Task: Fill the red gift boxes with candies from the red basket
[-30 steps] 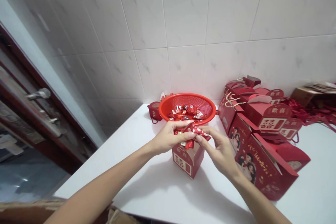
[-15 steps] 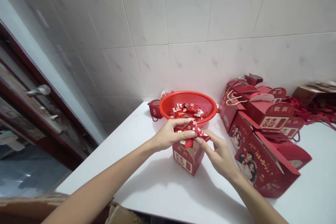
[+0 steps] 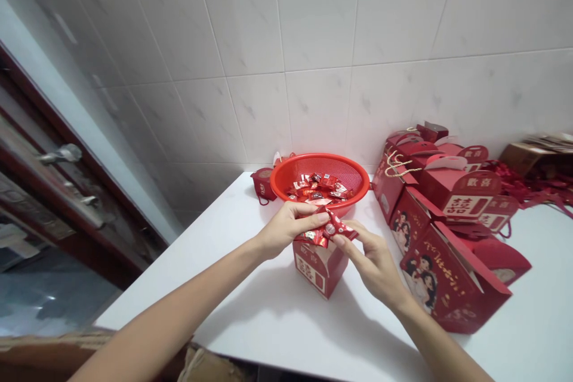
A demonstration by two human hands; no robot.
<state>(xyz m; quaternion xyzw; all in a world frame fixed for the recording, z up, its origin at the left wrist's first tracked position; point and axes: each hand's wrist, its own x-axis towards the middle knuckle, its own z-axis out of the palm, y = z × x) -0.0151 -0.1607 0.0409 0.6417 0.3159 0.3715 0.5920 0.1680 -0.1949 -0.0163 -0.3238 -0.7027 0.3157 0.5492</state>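
Observation:
Both my hands are together over a small red gift box standing on the white table. Between them is a red candy packet with white dots and pointed corners. My left hand pinches its left side, thumb and fingers closed. At its right side my right hand grips with thumb and fingertips. Other red wrapped candies show at the top of the box, just under the packet. The inside of the box is mostly hidden by the hands and candies.
Behind the box stands a red plastic colander with several wrapped candies. A small dark red box is left of it. Several red gift boxes crowd the right side. A cardboard box lies below the table's front edge.
My left thumb and fingers have shifted slightly on the dotted packet, and a round emblem on it now shows. My right hand stays almost in place.

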